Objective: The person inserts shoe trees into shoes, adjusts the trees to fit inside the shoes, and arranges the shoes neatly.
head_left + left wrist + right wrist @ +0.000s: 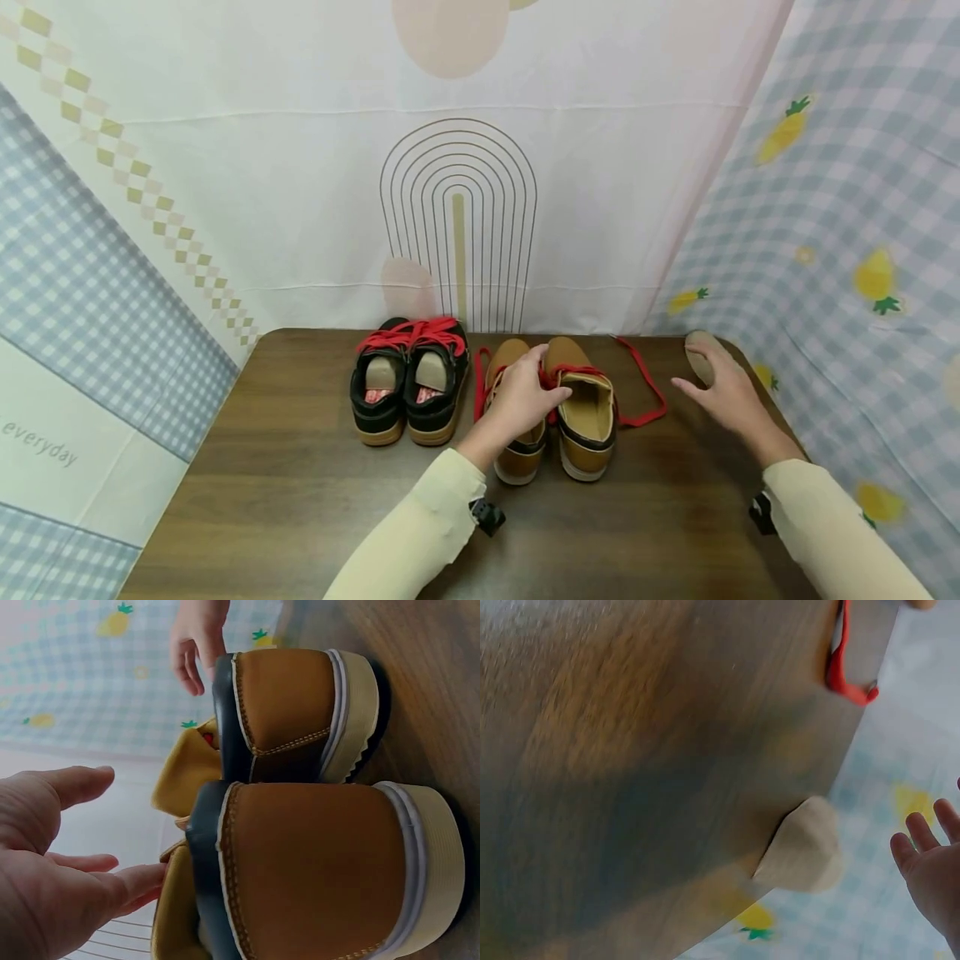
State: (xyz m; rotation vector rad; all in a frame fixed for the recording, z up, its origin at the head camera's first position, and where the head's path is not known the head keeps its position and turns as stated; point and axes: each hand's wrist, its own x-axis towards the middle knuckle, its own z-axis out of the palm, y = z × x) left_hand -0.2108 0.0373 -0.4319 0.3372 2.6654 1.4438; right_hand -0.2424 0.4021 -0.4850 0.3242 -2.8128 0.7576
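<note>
Two brown shoes with red laces stand side by side on the table, heels toward me. My left hand is over the left brown shoe, thumb spread from the fingers, fingertips close to the right brown shoe. In the left wrist view the brown heels fill the right side, with that hand's fingers at the shoe's collar. My right hand hovers beside a beige insole, its fingers extended and holding nothing. The insole lies at the table's far right corner.
A pair of black shoes with red laces and tan soles stands left of the brown ones. One loose red lace trails right from the brown pair. Patterned cloths hang behind and beside the wooden table.
</note>
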